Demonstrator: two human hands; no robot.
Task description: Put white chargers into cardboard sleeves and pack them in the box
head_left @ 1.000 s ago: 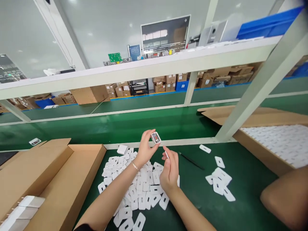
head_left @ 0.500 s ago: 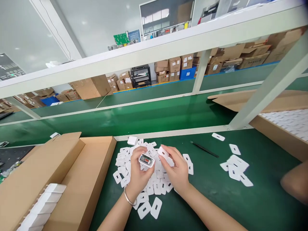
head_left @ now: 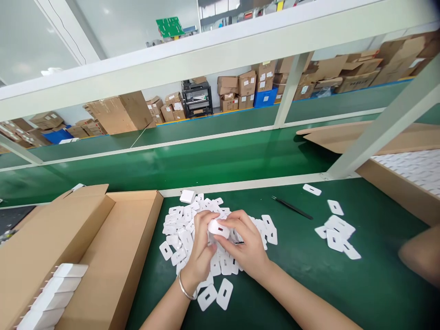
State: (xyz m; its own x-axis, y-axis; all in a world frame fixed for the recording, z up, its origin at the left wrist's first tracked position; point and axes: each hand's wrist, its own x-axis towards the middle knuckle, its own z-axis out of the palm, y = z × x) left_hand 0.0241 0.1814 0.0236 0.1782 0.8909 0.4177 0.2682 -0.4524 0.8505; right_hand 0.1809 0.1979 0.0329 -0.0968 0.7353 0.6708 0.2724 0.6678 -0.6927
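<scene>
My left hand (head_left: 201, 247) is closed around a white charger housing, mostly hidden by the fingers and the plate. Over its open end lies a white cover plate (head_left: 220, 228) with a small rectangular slot. My right hand (head_left: 245, 238) pinches this plate by its right side, and the fingers of both hands nearly meet. Whether the plate sits flush, I cannot tell. Beneath and around the hands spreads a pile of similar slotted cover plates (head_left: 178, 240). A closed-looking white charger (head_left: 187, 196) rests at the back of the pile.
Left of the pile stands an open cardboard box (head_left: 103, 247) with a row of white chargers (head_left: 57, 293), prongs outward. Black tweezers (head_left: 292, 207) and several loose plates (head_left: 338, 229) lie to the right. Another carton (head_left: 395, 192) and a shelf post (head_left: 374, 123) stand at right. Someone's elbow shows at the right edge.
My right hand has brought the cover plate leftward onto the housing's open end, hiding the circuit board seen inside before. The left hand has turned slightly. The view has tilted down.
</scene>
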